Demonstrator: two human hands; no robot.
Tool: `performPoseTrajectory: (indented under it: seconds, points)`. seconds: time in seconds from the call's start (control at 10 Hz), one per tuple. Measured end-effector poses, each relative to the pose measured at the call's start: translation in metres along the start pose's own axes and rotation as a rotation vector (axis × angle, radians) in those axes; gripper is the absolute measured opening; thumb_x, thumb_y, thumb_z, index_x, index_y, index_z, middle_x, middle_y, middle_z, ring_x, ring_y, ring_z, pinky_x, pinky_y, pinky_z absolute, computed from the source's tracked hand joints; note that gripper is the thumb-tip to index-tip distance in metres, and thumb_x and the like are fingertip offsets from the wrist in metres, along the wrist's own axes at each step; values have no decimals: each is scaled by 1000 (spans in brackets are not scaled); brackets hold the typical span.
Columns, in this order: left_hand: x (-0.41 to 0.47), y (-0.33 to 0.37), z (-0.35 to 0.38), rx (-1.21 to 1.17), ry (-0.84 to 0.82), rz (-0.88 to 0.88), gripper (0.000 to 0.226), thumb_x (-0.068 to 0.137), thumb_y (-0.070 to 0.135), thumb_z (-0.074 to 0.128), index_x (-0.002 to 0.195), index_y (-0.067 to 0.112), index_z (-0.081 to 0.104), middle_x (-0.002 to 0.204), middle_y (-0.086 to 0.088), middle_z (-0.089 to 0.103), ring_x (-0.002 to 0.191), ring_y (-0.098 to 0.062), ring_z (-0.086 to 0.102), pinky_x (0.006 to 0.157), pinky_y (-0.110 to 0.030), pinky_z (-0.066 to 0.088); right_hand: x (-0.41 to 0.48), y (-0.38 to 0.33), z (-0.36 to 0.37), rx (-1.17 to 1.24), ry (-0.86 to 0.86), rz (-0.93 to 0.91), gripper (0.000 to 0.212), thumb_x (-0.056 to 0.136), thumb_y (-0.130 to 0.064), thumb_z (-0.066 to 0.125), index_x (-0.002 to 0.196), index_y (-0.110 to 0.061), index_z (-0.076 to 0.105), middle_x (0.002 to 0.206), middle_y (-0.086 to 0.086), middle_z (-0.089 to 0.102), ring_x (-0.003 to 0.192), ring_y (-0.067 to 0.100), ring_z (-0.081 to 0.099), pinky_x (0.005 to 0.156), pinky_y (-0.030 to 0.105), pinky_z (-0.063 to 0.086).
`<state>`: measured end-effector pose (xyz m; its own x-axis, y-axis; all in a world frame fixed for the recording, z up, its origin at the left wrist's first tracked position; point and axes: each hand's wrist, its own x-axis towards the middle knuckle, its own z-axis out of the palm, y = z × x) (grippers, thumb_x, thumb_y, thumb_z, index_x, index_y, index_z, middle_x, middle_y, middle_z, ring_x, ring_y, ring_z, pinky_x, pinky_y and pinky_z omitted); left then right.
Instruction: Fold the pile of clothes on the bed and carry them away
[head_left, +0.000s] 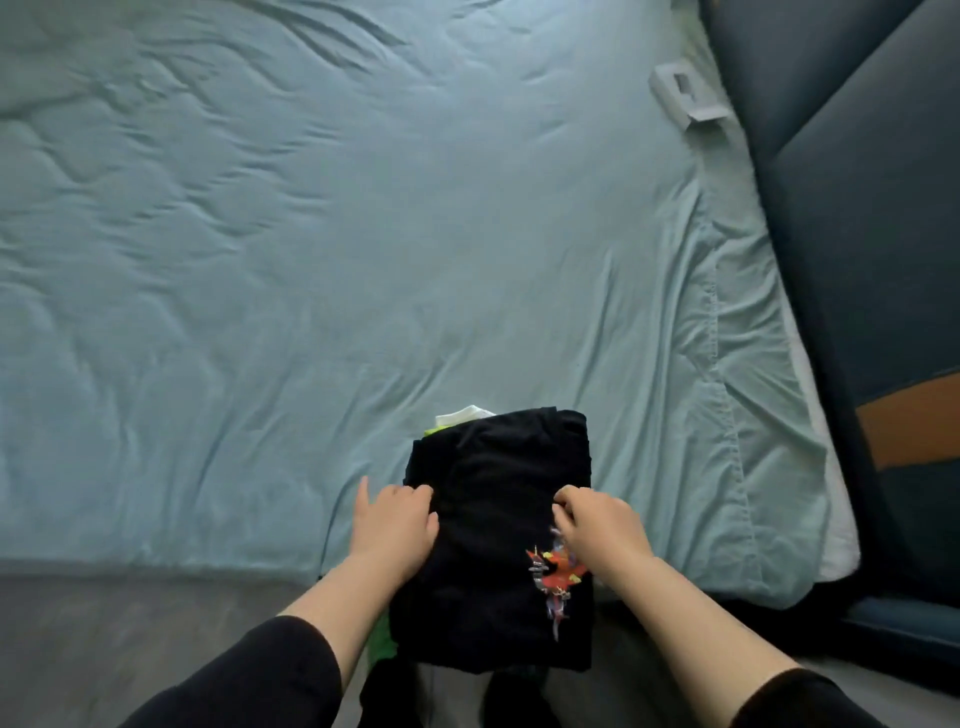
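We see the stack of folded clothes (493, 499) sitting at the near edge of the bed (311, 260), towards its right-hand corner, with its near end jutting out past the edge over the floor (104, 634); we judge it lies that way so it can be lifted off the mattress. A black T-shirt (498, 613) lies on top, its red graphic print (553, 577) facing up; a white garment (465, 414) peeks out at the far end and a green garment (382, 644) shows under the near left side, so several pieces are layered beneath.

Our left hand (395, 525) is set against the left flank of the stack, fingers curled over its upper edge and gripping it, one finger splayed out towards the sheet; our right hand (602, 530) rests on the right side of the top, fingers bent and pinching the black T-shirt just above the print. With one hand on each side, we read this as bracing the layers so they stay together; folding looks done and the carry not yet begun.

A white box (685, 96) lies at the far right edge of the bed, beside the dark padded headboard (857, 208), well apart from the clothes.
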<state>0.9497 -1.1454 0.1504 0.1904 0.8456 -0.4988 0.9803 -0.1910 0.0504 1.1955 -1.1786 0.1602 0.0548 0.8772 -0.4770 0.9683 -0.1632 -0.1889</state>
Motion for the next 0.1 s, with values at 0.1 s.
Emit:
performPoseTrajectory:
  seconds: [0.1]
  points:
    - [-15, -3, -36, -46, 43, -59, 33, 97, 40, 39, 126, 29, 52, 122, 8, 63, 123, -16, 51, 115, -43, 18, -17, -7, -32, 158, 37, 44, 30, 99, -37, 41, 121, -27, 59, 100, -8, 69, 93, 18, 63, 82, 32, 46]
